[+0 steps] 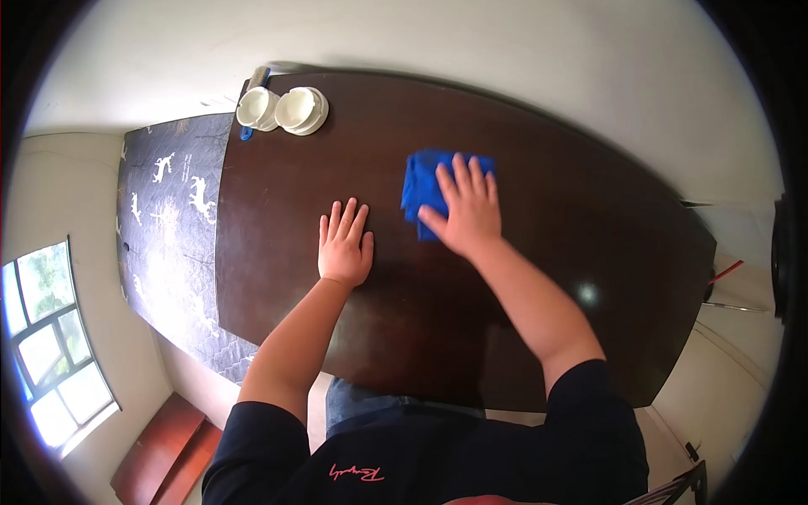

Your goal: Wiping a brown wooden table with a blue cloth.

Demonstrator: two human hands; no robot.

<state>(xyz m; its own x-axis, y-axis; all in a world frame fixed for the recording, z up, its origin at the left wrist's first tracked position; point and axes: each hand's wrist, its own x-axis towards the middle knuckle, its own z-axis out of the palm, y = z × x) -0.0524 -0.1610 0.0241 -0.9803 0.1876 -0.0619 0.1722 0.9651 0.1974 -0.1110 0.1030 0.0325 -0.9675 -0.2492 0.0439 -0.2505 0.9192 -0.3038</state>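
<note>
A folded blue cloth lies on the dark brown wooden table, right of its middle. My right hand rests on the cloth's right part, palm down with the fingers spread; the palm's underside is hidden. To the left, my left hand is laid flat on the bare tabletop, fingers apart, holding nothing. The two hands do not touch each other.
Stacked white ashtrays and a blue-handled tool, partly hidden, are at the table's far left corner. A dark patterned surface adjoins the left edge. A pale wall runs behind the table.
</note>
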